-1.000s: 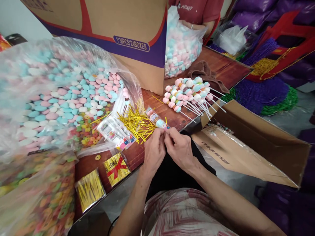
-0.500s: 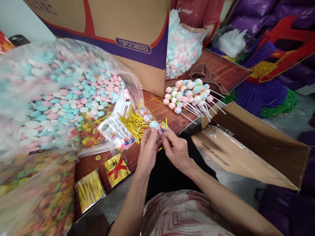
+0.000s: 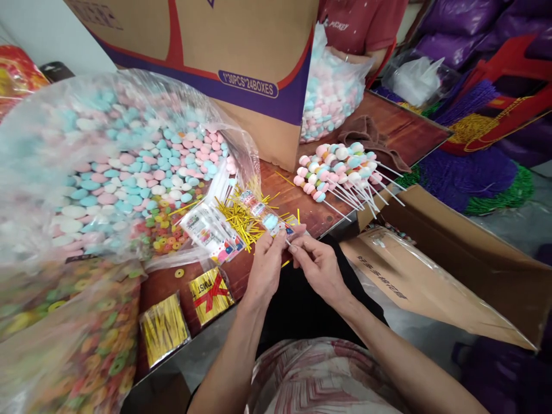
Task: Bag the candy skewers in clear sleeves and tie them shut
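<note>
A marshmallow skewer (image 3: 270, 221) in a clear printed wrapper points away from me, over the table edge. My left hand (image 3: 268, 261) is closed around its lower end. My right hand (image 3: 318, 265) is pinched at the same end, where a bit of white stick shows between the hands; whether a twist tie is in those fingers I cannot tell. Just beyond lie loose gold twist ties (image 3: 241, 221) and a stack of printed clear bags (image 3: 211, 227). To the right, a pile of unwrapped marshmallow skewers (image 3: 338, 167) rests with white sticks toward the edge.
A big clear bag of marshmallows (image 3: 116, 178) and a bag of gummy rings (image 3: 90, 339) fill the left. Packs of twist ties (image 3: 164, 330) lie near the edge. A large carton (image 3: 202, 69) stands behind; an open carton (image 3: 414, 276) is right. Another person (image 3: 362, 29) sits beyond.
The camera view has shifted slightly, so everything sits a little further right. My right fingers have shifted at the wrapper's lower end, where white stick now shows.
</note>
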{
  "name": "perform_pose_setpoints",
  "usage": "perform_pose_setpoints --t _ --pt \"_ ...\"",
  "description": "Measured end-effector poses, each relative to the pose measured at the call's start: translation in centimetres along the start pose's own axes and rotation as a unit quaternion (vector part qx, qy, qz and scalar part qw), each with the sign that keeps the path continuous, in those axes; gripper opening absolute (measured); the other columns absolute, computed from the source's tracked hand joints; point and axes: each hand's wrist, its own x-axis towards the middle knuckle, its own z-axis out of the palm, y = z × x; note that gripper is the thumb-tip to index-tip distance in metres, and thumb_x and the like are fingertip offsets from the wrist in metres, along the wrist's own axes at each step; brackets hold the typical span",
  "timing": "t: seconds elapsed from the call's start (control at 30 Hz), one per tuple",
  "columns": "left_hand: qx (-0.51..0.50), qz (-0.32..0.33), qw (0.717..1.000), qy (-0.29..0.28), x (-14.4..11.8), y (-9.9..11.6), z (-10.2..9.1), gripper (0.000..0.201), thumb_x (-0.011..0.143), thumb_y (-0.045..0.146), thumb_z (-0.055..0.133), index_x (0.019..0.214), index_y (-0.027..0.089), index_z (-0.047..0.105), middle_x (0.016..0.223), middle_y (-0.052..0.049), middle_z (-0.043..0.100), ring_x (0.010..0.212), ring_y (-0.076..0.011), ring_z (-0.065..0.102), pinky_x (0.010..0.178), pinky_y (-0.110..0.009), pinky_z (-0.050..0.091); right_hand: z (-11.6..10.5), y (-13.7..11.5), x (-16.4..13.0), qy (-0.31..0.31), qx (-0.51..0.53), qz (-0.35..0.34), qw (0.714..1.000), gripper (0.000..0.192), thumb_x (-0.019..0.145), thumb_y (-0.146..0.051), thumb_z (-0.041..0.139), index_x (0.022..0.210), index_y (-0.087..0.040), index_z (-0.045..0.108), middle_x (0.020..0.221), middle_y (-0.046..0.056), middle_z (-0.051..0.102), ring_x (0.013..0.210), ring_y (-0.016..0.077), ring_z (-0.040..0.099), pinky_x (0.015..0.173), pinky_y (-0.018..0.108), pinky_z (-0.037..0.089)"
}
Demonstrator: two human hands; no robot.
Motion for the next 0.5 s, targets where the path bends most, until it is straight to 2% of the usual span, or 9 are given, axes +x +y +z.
perform_pose_setpoints --t 0.13,0.2,0.27,0.4,0.47,0.5 --pt "0.014 0.008 1.000 -0.014 -0.3 -0.3 -0.2 0.029 0.087 0.043 0.062 0.092 0.017 0.074 0.081 -0.007 0.073 0.079 -0.0201 0.067 0.072 -0.033 0.054 0.8 -0.2 0.1 0.009 0.050 0.033 0.998 0.029 0.092 -0.034 0.055 0.068 -0.020 0.050 0.062 -0.004 0.048 0.055 0.0099 0.042 0.052 0.023 0.034" --pt "0.019 0.018 1.000 -0.005 -0.5 -0.3 -0.3 0.030 0.088 0.045 0.062 0.095 0.018 0.074 0.075 -0.005 0.070 0.070 -0.0168 0.063 0.066 -0.030 0.052 1.3 -0.6 0.4 0.006 0.094 0.075 0.993 0.027 0.092 -0.040 0.056 0.075 -0.021 0.051 0.061 -0.005 0.048 0.051 0.0089 0.039 0.046 0.022 0.030" --pt "0.025 0.034 0.999 0.000 -0.7 -0.1 -0.4 0.028 0.088 0.043 0.063 0.098 0.019 0.073 0.075 -0.004 0.069 0.071 -0.0160 0.063 0.067 -0.029 0.051 1.9 -1.2 0.8 0.004 0.169 0.123 0.978 0.030 0.090 -0.046 0.057 0.077 -0.021 0.049 0.057 -0.007 0.045 0.045 0.0075 0.033 0.041 0.022 0.023" --pt "-0.034 0.029 0.998 -0.044 -1.7 1.5 -1.6 0.021 0.085 0.035 0.069 0.099 0.020 0.072 0.088 -0.007 0.071 0.090 -0.0195 0.065 0.080 -0.031 0.051 3.6 -2.5 0.6 -0.023 0.369 0.215 0.904 0.034 0.085 -0.044 0.061 0.067 -0.021 0.044 0.043 -0.013 0.028 0.038 0.0043 0.013 0.039 0.020 0.012" --pt "-0.080 0.020 0.996 -0.028 -2.4 2.3 -2.5 0.017 0.084 0.032 0.071 0.094 0.019 0.071 0.090 -0.008 0.071 0.088 -0.0194 0.065 0.080 -0.032 0.052 4.5 -2.8 0.1 -0.051 0.423 0.253 0.869 0.028 0.083 -0.037 0.061 0.065 -0.020 0.047 0.039 -0.014 0.025 0.036 0.0035 0.010 0.039 0.020 0.011" --pt "-0.100 0.021 0.995 -0.012 -2.8 2.6 -2.9 0.014 0.082 0.030 0.073 0.089 0.019 0.071 0.088 -0.007 0.070 0.084 -0.0178 0.065 0.077 -0.030 0.052 4.9 -2.8 -0.2 -0.063 0.429 0.267 0.861 0.026 0.082 -0.035 0.061 0.065 -0.020 0.048 0.039 -0.014 0.025 0.036 0.0033 0.010 0.039 0.020 0.011"
